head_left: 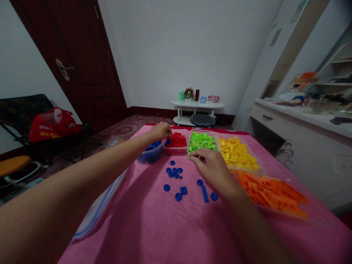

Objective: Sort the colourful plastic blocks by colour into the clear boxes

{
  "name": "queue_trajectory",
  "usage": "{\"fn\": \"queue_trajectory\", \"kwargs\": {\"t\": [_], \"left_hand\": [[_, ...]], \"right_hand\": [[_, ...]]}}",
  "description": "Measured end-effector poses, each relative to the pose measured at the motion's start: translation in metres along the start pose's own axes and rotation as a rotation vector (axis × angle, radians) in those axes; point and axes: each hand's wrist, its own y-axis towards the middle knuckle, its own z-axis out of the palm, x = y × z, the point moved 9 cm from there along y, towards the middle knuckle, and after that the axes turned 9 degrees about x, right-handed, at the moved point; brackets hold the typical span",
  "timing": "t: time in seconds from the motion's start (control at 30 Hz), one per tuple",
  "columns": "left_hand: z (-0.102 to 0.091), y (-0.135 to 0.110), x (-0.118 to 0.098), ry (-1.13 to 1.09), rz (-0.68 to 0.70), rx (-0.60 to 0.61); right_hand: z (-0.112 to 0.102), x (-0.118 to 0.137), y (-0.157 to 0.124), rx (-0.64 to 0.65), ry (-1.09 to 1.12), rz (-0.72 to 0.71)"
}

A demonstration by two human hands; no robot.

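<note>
My left hand (160, 131) reaches out over the tub of blue pieces (150, 152), its fingers curled together beside the tray of red pieces (176, 140); what they hold is hidden. My right hand (213, 169) rests on the pink cloth (154, 220) at the near rim of the green pieces' tray (202, 141), fingertips pinched together at that rim. Several loose blue round pieces (175, 172) and a blue bar (205, 193) lie on the cloth just left of my right hand.
Trays of yellow pieces (237, 152) and orange pieces (271, 192) line the right side. A clear zip bag (95, 211) hangs over the left table edge. A white side table (196, 108) stands beyond, a counter (299, 117) right, a chair with red bag (52, 126) left.
</note>
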Motion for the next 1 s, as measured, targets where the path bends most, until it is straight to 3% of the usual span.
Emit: {"fn": "queue_trajectory", "kwargs": {"t": [0.17,0.3,0.37,0.43,0.53,0.7,0.83,1.0], "left_hand": [[-0.020,-0.014,0.034,-0.029,-0.039,-0.003],[-0.018,-0.030,0.067,0.107,-0.228,0.189],[-0.018,-0.034,0.074,0.149,-0.290,0.216],[-0.020,-0.032,0.068,0.130,-0.260,0.154],[-0.015,-0.019,0.045,0.067,-0.110,0.094],[0.015,-0.004,0.002,0.086,0.142,0.203],[0.028,-0.003,-0.010,0.192,0.091,0.244],[0.020,-0.005,-0.020,0.258,0.031,0.218]], "right_hand": [[0.000,-0.002,0.000,-0.001,-0.010,0.014],[0.003,-0.004,-0.001,0.020,-0.027,0.025],[0.004,-0.003,-0.001,0.027,-0.028,0.024],[0.005,-0.001,-0.001,0.034,-0.025,0.017],[0.007,0.000,0.000,0.048,-0.026,0.012],[0.007,-0.002,0.000,0.042,-0.024,0.012],[0.006,0.002,-0.001,0.043,-0.017,-0.014],[0.006,0.003,-0.001,0.042,-0.018,-0.014]]}}
